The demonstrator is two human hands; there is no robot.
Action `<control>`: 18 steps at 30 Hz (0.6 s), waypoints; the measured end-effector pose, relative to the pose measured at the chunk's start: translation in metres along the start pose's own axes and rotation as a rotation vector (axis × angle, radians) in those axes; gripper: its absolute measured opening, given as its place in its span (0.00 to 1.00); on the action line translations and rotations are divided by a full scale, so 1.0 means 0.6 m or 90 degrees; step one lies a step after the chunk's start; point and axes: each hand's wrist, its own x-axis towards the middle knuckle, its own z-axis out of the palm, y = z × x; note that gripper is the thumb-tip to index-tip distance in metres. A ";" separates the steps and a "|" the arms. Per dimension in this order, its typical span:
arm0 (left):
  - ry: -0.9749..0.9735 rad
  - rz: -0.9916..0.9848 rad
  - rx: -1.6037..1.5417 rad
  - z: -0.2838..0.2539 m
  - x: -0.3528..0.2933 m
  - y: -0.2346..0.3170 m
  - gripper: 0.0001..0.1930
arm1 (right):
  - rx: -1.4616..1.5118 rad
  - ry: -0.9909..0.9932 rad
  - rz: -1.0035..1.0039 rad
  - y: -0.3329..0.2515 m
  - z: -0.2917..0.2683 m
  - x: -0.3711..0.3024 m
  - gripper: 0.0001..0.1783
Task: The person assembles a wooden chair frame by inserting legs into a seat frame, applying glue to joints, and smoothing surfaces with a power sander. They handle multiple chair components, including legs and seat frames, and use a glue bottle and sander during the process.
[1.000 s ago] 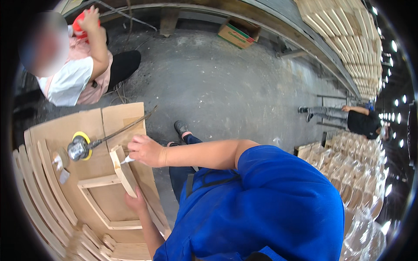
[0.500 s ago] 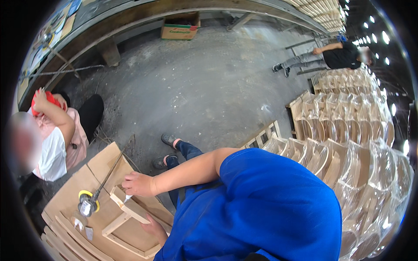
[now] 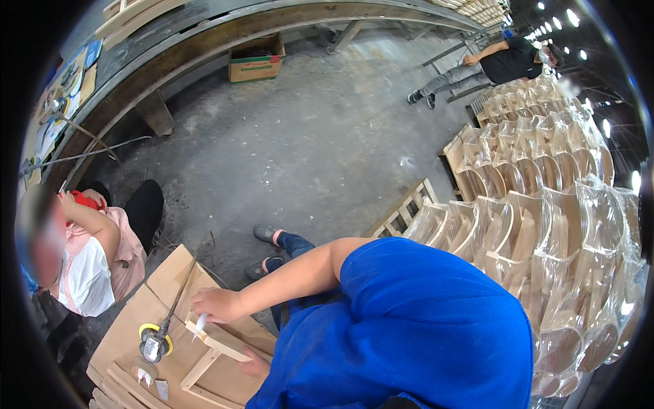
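Note:
My right hand (image 3: 216,304) is closed around a small whitish bottle with a narrow tip (image 3: 200,323). The tip points down at the end of a pale wooden frame (image 3: 228,345), touching it or just above. My left hand (image 3: 255,362) grips the frame's near rail; its fingers are partly hidden by the wood and my blue sleeve. The frame rests on a brown board-topped table (image 3: 129,324). Beside it lies a sander with a yellow-rimmed disc (image 3: 155,342), its hose running to the far edge. White scraps (image 3: 144,375) lie close to the sander.
Curved wooden strips (image 3: 126,385) lie along the table's edge. A co-worker in pink (image 3: 122,238) sits at the left, holding something red. Another person (image 3: 504,65) stands far right by plastic-wrapped stacks of curved wooden parts (image 3: 545,259). A cardboard box (image 3: 255,68) sits under a long bench.
My view has shifted, so the table and frame appear lower and further right. The bottle in my right hand is tilted more upright over the frame's end. My left hand still holds the frame.

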 end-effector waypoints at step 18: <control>0.013 -0.102 0.042 -0.031 -0.014 0.097 0.20 | -0.132 -0.084 -0.064 -0.034 -0.125 0.010 0.11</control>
